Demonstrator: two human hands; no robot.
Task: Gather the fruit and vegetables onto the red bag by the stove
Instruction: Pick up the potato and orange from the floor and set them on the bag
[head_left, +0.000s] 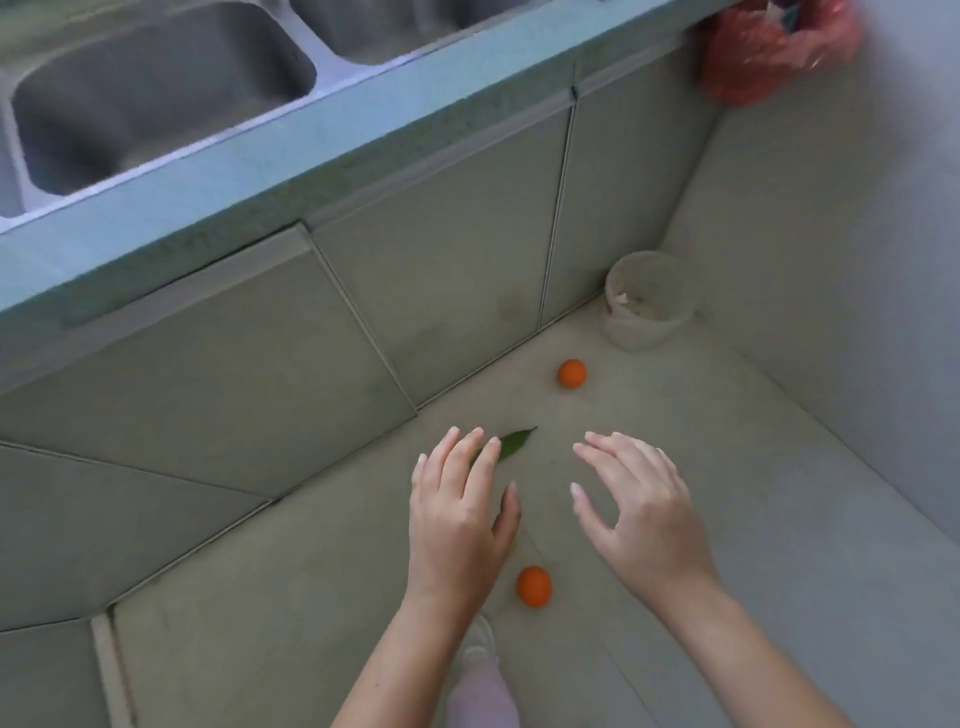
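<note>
We look down past the front edge of a pale green bench (311, 150) with a steel double sink (156, 98) onto a grey floor (727, 467). Two bare hands reach out above the floor, well apart from each other. The left hand (457, 519) has a spread grip with straight fingers and holds nothing. The right hand (644, 519) also has an open grip, its fingers slightly bent, and is empty. The near orange (534, 586) lies on the floor between the wrists, and the far orange (571, 373) lies beyond the hands, near the closed cupboard doors (441, 270). A green leaf (514, 444) lies on the floor, half covered by the left fingertips; we cannot tell whether they touch it. A pale bin (649, 301) stands in the corner by the wall (857, 260), its contents unclear. The red bag (769, 57) sits at the bench's far right end, blurred and cut off by the top edge. One light shoe (478, 644) shows between the forearms.
</note>
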